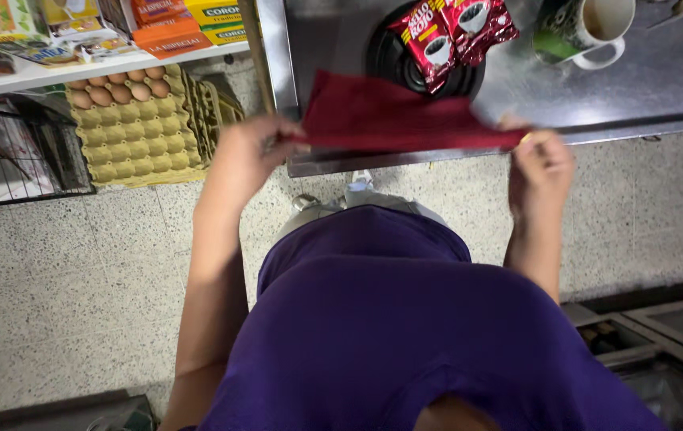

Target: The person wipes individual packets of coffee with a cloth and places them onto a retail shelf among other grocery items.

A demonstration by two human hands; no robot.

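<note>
A dark red cloth (393, 118) is stretched flat over the near edge of a steel counter (661, 80). My left hand (255, 148) pinches its left end and my right hand (541, 164) pinches its right end, both just in front of the counter edge. Behind the cloth, two red coffee packets (453, 36) lie on a black round burner plate (393, 60). A mug (589, 28) with a light brown drink stands to their right.
A stack of cardboard egg trays (130, 136) with a row of brown eggs leans against the floor at left, under a white shelf (54, 72) of boxed goods. A black wire rack (14, 156) stands far left. Speckled floor lies below.
</note>
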